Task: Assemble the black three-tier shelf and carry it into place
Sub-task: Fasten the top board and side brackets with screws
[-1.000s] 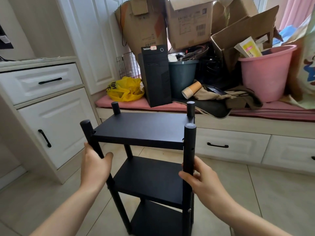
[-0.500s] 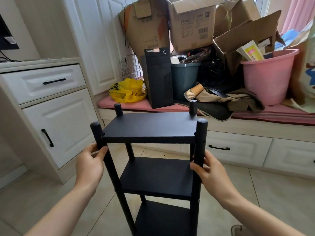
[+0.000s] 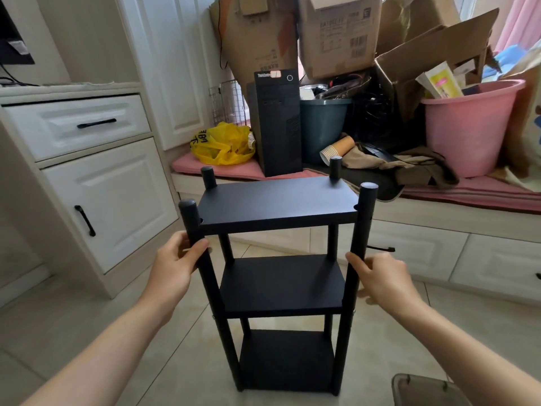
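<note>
The black three-tier shelf (image 3: pixel 278 203) stands upright in front of me, its three boards joined by round posts at the corners. My left hand (image 3: pixel 175 266) grips the near left post just below the top board. My right hand (image 3: pixel 380 276) grips the near right post at about the same height. The shelf's feet are over the beige tiled floor (image 3: pixel 87 332); whether they touch it I cannot tell.
White drawers and a cabinet (image 3: pixel 96 183) stand at the left. Behind the shelf is a low bench with a pink mat (image 3: pixel 468 191), holding a black computer tower (image 3: pixel 278 124), a yellow bag (image 3: pixel 222 145), a pink bucket (image 3: pixel 468 127) and cardboard boxes (image 3: pixel 339 33). A grey object (image 3: pixel 424 391) lies bottom right.
The shelf has turned to face me squarely and moved a little away toward the bench. Both hands have stayed on the near posts.
</note>
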### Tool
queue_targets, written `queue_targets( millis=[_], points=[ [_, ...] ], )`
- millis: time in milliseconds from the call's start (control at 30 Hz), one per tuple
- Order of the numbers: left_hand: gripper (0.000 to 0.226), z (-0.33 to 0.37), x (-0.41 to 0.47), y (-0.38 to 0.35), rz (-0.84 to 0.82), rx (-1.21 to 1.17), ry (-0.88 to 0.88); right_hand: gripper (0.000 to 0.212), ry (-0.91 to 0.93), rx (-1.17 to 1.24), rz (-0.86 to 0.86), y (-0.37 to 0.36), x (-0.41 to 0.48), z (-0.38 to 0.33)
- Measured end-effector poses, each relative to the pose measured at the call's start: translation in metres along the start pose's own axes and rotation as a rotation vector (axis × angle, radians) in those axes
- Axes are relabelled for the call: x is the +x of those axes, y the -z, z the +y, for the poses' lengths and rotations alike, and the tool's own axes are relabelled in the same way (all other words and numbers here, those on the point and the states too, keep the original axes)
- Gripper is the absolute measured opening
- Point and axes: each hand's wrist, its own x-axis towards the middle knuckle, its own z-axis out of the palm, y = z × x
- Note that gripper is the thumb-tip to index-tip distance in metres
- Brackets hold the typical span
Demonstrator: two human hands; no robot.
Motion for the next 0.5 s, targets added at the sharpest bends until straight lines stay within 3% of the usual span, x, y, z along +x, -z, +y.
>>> queue_targets(
  millis=[100,200,300,400,500],
  points=[
    [0.012,0.001,-0.002,0.001,-0.013,-0.001,-0.001,0.048,-0.153,-0.132,-0.186,-0.002,-0.012,-0.018],
    [0.011,0.001,-0.003,0.002,-0.013,-0.004,-0.004,0.042,-0.160,0.017,-0.409,-0.011,-0.027,-0.044],
    [0.012,0.001,-0.002,0.004,-0.022,-0.010,0.000,0.047,-0.100,0.464,-0.590,-0.024,-0.035,-0.072],
    [0.012,0.001,-0.002,0.006,-0.039,-0.009,-0.014,0.067,-0.176,1.038,-0.765,-0.041,-0.039,-0.100],
    [0.013,0.001,-0.002,0.010,-0.091,0.041,-0.064,0.079,-0.248,1.335,-0.798,-0.064,-0.041,-0.129]
  ],
)
